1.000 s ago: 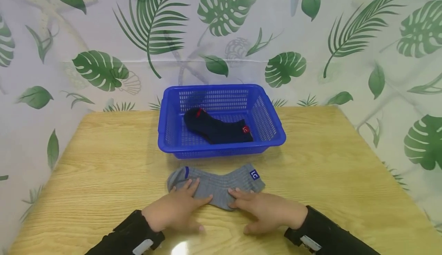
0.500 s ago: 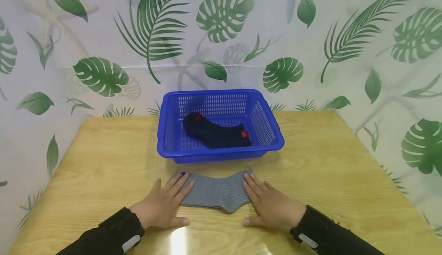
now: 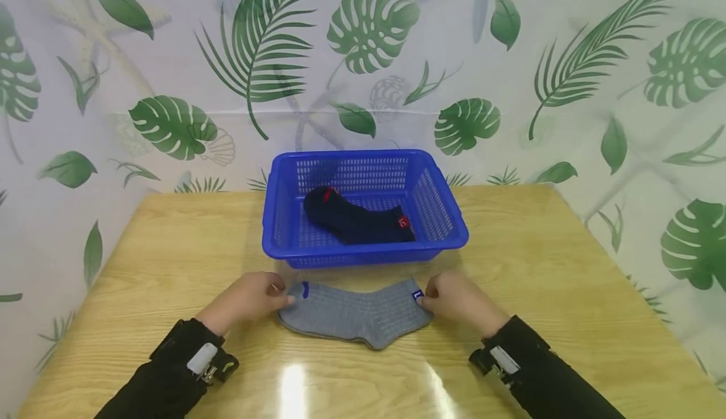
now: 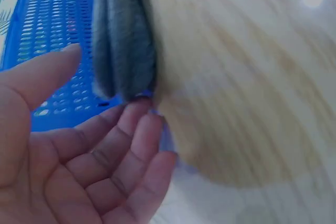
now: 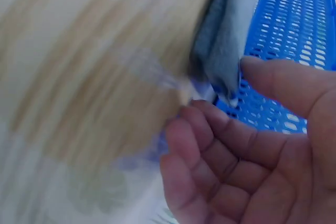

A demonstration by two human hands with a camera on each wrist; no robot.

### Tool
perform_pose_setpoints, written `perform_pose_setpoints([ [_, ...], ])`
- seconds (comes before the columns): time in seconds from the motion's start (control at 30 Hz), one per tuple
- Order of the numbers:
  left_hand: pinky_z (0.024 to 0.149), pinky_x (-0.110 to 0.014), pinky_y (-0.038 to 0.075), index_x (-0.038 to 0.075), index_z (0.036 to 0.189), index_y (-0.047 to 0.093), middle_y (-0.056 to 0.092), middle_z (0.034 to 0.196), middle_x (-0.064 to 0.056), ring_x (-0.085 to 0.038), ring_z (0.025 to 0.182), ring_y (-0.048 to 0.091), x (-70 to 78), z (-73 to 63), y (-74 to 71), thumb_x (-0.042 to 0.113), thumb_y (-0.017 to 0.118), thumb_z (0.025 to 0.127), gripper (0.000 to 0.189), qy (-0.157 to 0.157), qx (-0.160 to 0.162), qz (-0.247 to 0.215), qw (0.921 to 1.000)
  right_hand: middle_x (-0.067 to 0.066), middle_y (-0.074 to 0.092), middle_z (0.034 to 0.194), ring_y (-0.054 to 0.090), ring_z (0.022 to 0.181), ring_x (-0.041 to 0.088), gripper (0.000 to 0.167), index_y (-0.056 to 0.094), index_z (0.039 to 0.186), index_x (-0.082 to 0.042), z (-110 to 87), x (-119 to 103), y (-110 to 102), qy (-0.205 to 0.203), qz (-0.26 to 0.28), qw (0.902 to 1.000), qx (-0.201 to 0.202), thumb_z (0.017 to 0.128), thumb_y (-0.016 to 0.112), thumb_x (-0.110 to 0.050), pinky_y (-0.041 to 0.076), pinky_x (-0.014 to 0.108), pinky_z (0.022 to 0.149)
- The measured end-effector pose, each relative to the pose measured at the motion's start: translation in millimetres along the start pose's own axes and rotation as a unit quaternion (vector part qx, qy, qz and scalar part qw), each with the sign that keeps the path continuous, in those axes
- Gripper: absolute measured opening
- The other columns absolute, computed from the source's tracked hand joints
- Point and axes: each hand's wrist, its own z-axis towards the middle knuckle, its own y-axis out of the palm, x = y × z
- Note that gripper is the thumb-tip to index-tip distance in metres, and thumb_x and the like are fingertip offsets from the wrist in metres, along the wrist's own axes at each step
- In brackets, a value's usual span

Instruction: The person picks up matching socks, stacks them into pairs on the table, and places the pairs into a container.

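Observation:
A grey ribbed sock (image 3: 357, 314) lies flat on the wooden table, with a blue stripe near the toe and a blue label at the cuff. At its toe end is my left hand (image 3: 252, 296), thumb tip over the sock's edge and fingers loosely bent. In the left wrist view the thumb stands apart from the sock (image 4: 126, 40), while the fingertips reach its end. My right hand (image 3: 460, 299) is at the cuff, thumb by the label. The right wrist view has this thumb tip against the sock (image 5: 220, 40) and the bent fingers below its end.
Behind the grey sock stands a blue plastic basket (image 3: 363, 258) with perforated walls. Inside it lies a dark sock (image 3: 363, 220) with red marks. A leaf-patterned cloth (image 3: 397, 91) covers the wall behind the table (image 3: 187, 236).
Both hands first lay spread on the sock, then slid out to its two ends. Now they are lifted off the middle, fingers bent at toe and cuff.

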Motion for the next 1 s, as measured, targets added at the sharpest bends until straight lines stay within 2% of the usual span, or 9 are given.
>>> perform_pose_setpoints([
  [0.13, 0.077, -0.042, 0.053, -0.005, 0.098, 0.067, 0.068, 0.087, -0.009, -0.024, 0.082, 0.064, -1.7, 7.9, 7.6, 0.022, 0.08, 0.078, 0.036, 0.007, 0.001, 0.009, 0.9999, -0.01, 0.033, 0.05, 0.03, 0.046, 0.007, 0.043, 0.043, 0.051, -0.017, 9.1, 2.4, 6.6, 0.003, 0.023, 0.9997, -0.009, 0.082, 0.074, -0.017, 0.022, 0.021, 0.044],
  [0.27, 0.073, -0.04, 0.053, -0.005, 0.094, 0.066, 0.067, 0.082, -0.009, -0.021, 0.076, 0.062, 0.0, 10.3, 15.1, 0.013, 0.081, 0.075, 0.03, 0.006, 0.017, 0.01, 0.9998, -0.012, 0.03, 0.048, 0.026, 0.045, 0.005, 0.046, 0.038, 0.05, -0.019, 16.0, 7.2, 8.9, -0.005, 0.054, 0.9984, -0.017, 0.076, 0.076, -0.014, 0.019, 0.02, 0.044],
  [0.4, 0.073, -0.038, 0.052, -0.002, 0.089, 0.067, 0.068, 0.083, -0.007, -0.019, 0.076, 0.061, 2.3, 9.3, 20.1, 0.01, 0.079, 0.077, 0.021, 0.007, 0.024, 0.009, 0.9997, -0.012, 0.034, 0.05, 0.031, 0.047, 0.005, 0.037, 0.042, 0.052, -0.018, 14.5, 10.4, 8.4, -0.025, 0.084, 0.9958, -0.024, 0.07, 0.073, -0.01, 0.023, 0.019, 0.046],
  [0.53, 0.073, -0.038, 0.052, 0.0, 0.089, 0.068, 0.066, 0.081, -0.005, -0.017, 0.075, 0.059, 8.4, 3.8, 15.4, 0.009, 0.078, 0.079, 0.017, 0.01, 0.025, 0.012, 0.9996, -0.009, 0.044, 0.057, 0.039, 0.053, 0.006, 0.019, 0.052, 0.06, -0.01, 8.0, 11.8, 5.4, -0.053, 0.131, 0.9896, -0.027, 0.068, 0.07, -0.007, 0.032, 0.021, 0.048],
  [0.67, 0.067, -0.035, 0.049, 0.002, 0.091, 0.067, 0.06, 0.076, -0.002, -0.016, 0.072, 0.055, 21.5, -6.4, -2.3, 0.007, 0.077, 0.081, 0.016, 0.01, 0.021, 0.007, 0.9997, -0.006, 0.048, 0.062, 0.045, 0.054, 0.008, 0.014, 0.053, 0.07, -0.006, 3.4, 10.3, -2.2, -0.06, 0.199, 0.9772, -0.044, 0.072, 0.067, -0.006, 0.04, 0.022, 0.049],
  [0.73, 0.065, -0.033, 0.046, 0.004, 0.092, 0.065, 0.056, 0.074, 0.0, -0.015, 0.071, 0.052, 29.7, -11.8, -14.4, 0.008, 0.076, 0.082, 0.015, 0.022, 0.014, 0.004, 0.9997, -0.006, 0.047, 0.061, 0.044, 0.053, 0.007, 0.015, 0.051, 0.072, -0.007, 0.9, 8.6, -8.5, -0.059, 0.231, 0.9695, -0.056, 0.074, 0.066, -0.005, 0.04, 0.021, 0.049],
  [0.87, 0.069, -0.034, 0.051, 0.003, 0.1, 0.066, 0.062, 0.082, 0.0, -0.015, 0.078, 0.058, 45.0, -21.8, -43.4, 0.01, 0.075, 0.084, 0.019, 0.056, 0.004, -0.007, 0.9984, -0.007, 0.044, 0.061, 0.041, 0.055, 0.005, 0.02, 0.048, 0.076, -0.005, -5.9, 3.4, -30.7, -0.075, 0.292, 0.9503, -0.079, 0.082, 0.067, -0.005, 0.037, 0.019, 0.052],
  [0.93, 0.072, -0.036, 0.053, 0.001, 0.105, 0.067, 0.066, 0.086, -0.003, -0.018, 0.082, 0.062, 50.3, -22.9, -59.7, 0.01, 0.073, 0.086, 0.022, 0.059, 0.021, -0.011, 0.998, -0.008, 0.045, 0.062, 0.043, 0.057, 0.005, 0.021, 0.048, 0.077, -0.004, -6.7, -0.1, -45.4, -0.089, 0.324, 0.9386, -0.076, 0.085, 0.067, -0.004, 0.038, 0.02, 0.054],
  [1.0, 0.073, -0.039, 0.054, -0.001, 0.107, 0.067, 0.067, 0.089, -0.006, -0.021, 0.084, 0.064, 52.5, -19.3, -74.3, 0.011, 0.071, 0.088, 0.023, 0.05, 0.056, -0.006, 0.9971, -0.008, 0.046, 0.063, 0.043, 0.059, 0.005, 0.022, 0.048, 0.077, -0.003, -3.4, -3.3, -59.6, -0.1, 0.348, 0.931, -0.048, 0.087, 0.067, -0.004, 0.038, 0.021, 0.056],
])
